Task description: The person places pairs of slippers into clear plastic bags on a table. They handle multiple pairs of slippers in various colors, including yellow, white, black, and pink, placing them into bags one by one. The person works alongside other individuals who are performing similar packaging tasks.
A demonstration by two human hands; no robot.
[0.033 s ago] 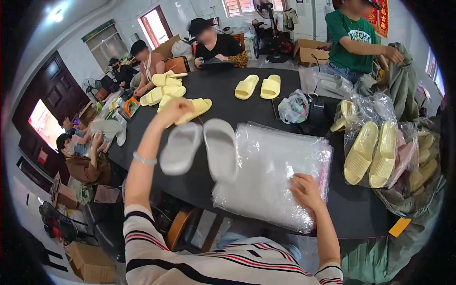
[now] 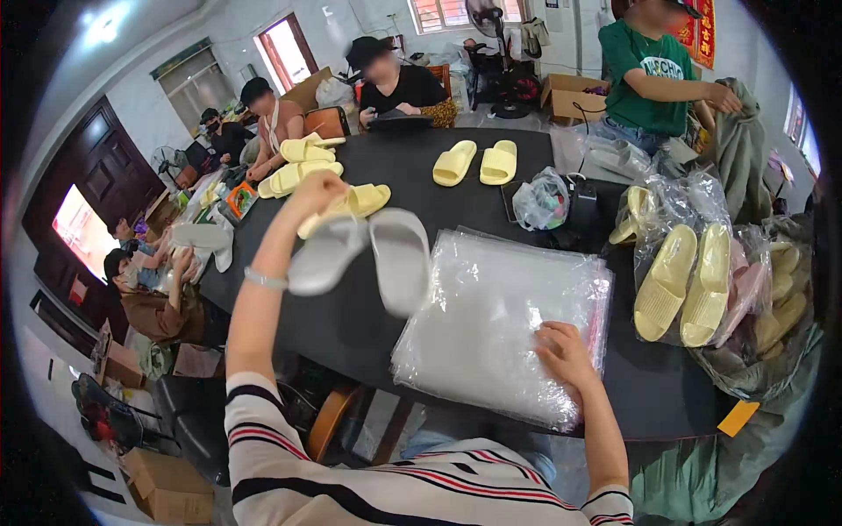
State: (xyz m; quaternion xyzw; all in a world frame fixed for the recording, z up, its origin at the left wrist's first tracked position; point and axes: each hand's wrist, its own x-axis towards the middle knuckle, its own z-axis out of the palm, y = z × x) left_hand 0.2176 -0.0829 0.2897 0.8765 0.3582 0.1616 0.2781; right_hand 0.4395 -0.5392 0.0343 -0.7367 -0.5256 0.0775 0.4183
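A pair of grey slide slippers [image 2: 401,267] hangs over the black table, side by side and slightly blurred. My left hand [image 2: 317,193] is closed just above them, and they move along with it; exactly where the fingers grip is hidden. A stack of clear plastic bags [image 2: 491,324] lies flat in front of me. On its right part rests my right hand [image 2: 566,355], fingers apart and a little bent, grasping nothing. Several yellow slippers [image 2: 303,175] lie beyond my left hand, one partly behind it.
A yellow pair [image 2: 498,163] stands at the table's far side. A knotted plastic bag [image 2: 541,200] sits beside a black box [image 2: 585,206]. Bagged yellow slippers [image 2: 667,285] are at the right. Co-workers sit around, and a person in green [image 2: 649,83] handles grey-green cloth [image 2: 744,149].
My left hand has shifted slightly away from me and left. The grey slippers have swung left with it, the left one tilting more. My right hand has stayed on the bags.
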